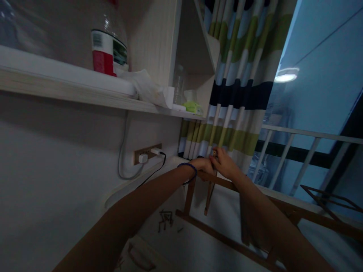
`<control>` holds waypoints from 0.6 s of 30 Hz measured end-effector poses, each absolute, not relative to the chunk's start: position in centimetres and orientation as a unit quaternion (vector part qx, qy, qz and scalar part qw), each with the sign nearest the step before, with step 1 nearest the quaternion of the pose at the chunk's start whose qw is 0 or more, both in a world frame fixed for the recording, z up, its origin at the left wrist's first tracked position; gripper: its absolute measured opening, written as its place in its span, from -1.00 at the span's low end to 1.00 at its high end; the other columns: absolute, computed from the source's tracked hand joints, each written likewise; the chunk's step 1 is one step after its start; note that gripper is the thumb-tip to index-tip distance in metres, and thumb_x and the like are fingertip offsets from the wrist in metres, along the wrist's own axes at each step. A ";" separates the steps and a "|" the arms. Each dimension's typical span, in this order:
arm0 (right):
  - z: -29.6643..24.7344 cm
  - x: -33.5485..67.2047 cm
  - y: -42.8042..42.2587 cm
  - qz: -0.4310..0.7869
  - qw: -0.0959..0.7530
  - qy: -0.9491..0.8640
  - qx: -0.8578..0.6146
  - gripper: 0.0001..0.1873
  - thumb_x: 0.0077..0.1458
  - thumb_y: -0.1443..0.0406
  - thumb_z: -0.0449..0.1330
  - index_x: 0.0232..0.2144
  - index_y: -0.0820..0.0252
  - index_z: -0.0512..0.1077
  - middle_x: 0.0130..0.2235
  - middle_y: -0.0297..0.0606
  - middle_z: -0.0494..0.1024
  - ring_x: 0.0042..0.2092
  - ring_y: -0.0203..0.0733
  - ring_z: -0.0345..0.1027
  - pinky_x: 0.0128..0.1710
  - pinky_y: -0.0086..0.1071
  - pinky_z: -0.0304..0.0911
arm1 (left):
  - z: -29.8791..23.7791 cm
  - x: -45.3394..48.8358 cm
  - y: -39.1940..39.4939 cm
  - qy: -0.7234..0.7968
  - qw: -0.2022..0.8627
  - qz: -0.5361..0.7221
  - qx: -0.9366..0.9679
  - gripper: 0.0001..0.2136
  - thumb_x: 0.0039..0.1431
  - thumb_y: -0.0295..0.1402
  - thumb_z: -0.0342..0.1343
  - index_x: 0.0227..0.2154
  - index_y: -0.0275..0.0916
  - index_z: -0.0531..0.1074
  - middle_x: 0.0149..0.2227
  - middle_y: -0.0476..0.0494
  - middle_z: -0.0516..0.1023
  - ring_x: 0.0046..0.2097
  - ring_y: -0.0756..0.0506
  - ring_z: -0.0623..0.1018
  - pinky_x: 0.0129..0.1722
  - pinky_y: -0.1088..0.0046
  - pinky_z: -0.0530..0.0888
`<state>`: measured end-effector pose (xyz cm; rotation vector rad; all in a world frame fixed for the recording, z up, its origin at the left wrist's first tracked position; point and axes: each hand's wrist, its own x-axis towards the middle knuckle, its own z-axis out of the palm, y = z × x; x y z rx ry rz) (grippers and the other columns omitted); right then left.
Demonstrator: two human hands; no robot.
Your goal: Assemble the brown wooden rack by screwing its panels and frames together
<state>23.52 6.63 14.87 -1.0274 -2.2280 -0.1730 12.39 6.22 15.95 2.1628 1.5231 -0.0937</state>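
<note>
Reaching forward in the head view, we hold both hands together at the top of a wooden frame point(198, 223) that leans over a pale surface by the striped curtain point(241, 75). Our left hand point(202, 165), a beaded bracelet point(189, 170) on its wrist, grips the top bar; our right hand point(224, 163) pinches something small and dark there, too dim to identify. Small screws point(166, 219) lie below.

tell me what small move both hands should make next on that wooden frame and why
Probably keep the left hand bracing the top rail of the wooden frame while the right hand works the small dark piece pinched at the joint. Both hands meet at that one spot, the frame stands tilted on the white surface, and small dark fasteners lie loose below. What the piece is cannot be told.
</note>
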 end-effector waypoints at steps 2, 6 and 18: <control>14.9 23.5 6.7 -0.068 0.327 -0.862 -0.383 -0.67 0.13 0.18 -0.07 -0.10 0.24 0.15 -0.09 -0.10 0.25 -0.08 -0.14 0.22 -0.14 -0.29 0.17 | 15.8 12.2 6.5 0.570 0.268 -0.051 0.775 -0.83 0.06 -0.31 0.06 -0.42 -0.36 0.40 -0.46 -0.05 0.48 -0.40 0.01 0.48 -0.34 0.38 0.44; 15.0 23.6 6.7 -0.073 0.308 -0.870 -0.377 -0.72 0.11 0.15 -0.03 -0.18 0.18 0.22 -0.13 -0.16 0.23 -0.15 -0.18 0.26 -0.20 -0.31 0.20 | 16.0 11.0 6.7 0.582 0.304 -0.047 0.753 -0.87 -0.14 -0.33 0.16 -0.58 -0.31 0.42 -0.61 -0.05 0.46 -0.48 -0.04 0.46 -0.45 0.42 0.40; 15.2 23.6 6.5 -0.080 0.217 -0.909 -0.345 -0.77 0.06 0.14 0.07 -0.32 0.18 0.29 -0.23 -0.23 0.30 -0.23 -0.20 0.29 -0.25 -0.35 0.18 | 18.5 3.7 3.4 0.533 0.307 0.203 0.762 -0.81 -0.10 -0.28 0.06 -0.48 -0.31 0.43 -0.42 -0.08 0.50 -0.38 0.02 0.44 -0.34 0.54 0.33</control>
